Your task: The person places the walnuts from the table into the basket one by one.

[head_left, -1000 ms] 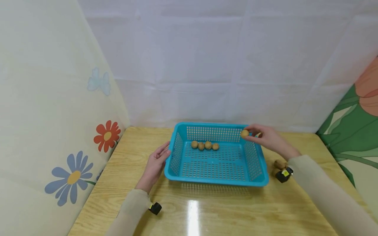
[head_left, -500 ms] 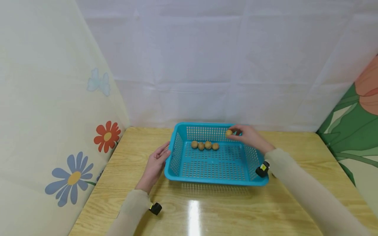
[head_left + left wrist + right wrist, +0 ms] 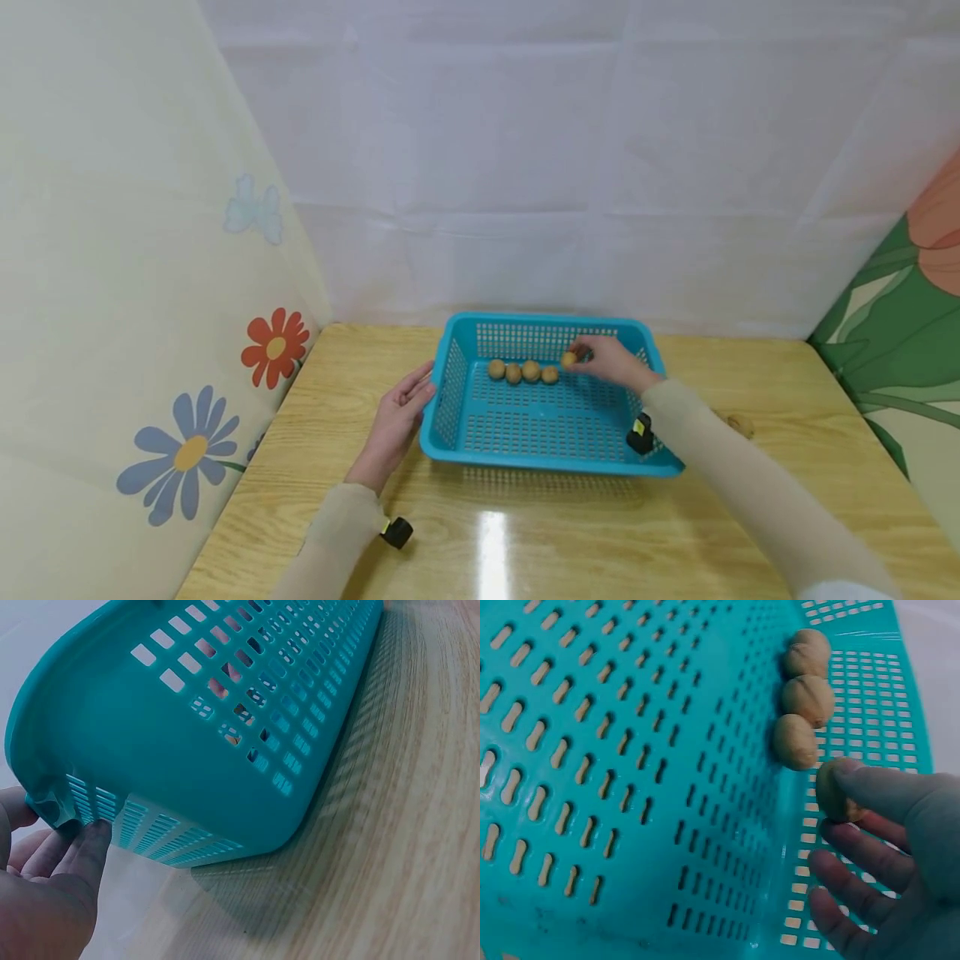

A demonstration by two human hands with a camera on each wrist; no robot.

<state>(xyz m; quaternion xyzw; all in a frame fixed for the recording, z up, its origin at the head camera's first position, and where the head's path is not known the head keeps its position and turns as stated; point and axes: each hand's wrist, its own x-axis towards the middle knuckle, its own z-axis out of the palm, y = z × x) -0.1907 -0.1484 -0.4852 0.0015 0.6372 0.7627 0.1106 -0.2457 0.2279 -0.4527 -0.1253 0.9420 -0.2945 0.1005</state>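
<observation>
A turquoise plastic basket (image 3: pixel 551 467) with slotted walls stands on the table. My left hand (image 3: pixel 393 421) grips its left rim; in the left wrist view the thumb is at the rim and the fingers (image 3: pixel 88 855) are against the outer wall below it. Inside, several walnuts (image 3: pixel 513 372) lie in a row along the back wall. With thumb and index finger, my right hand (image 3: pixel 606 362) pinches another walnut (image 3: pixel 835 791) just right of the row's end, inside the basket. The other fingers (image 3: pixel 847 889) of that hand are spread loosely before the slotted wall.
More walnuts (image 3: pixel 739 425) lie on the wooden table (image 3: pixel 585 542) right of the basket, partly hidden by the right sleeve (image 3: pixel 750 475). A white cloth wall (image 3: pixel 495 208) rises right behind the basket, and printed cloths flank both sides.
My right hand has carried its walnut left over the basket's right end and lowered it inside, near the row. The left hand keeps its place on the rim.
</observation>
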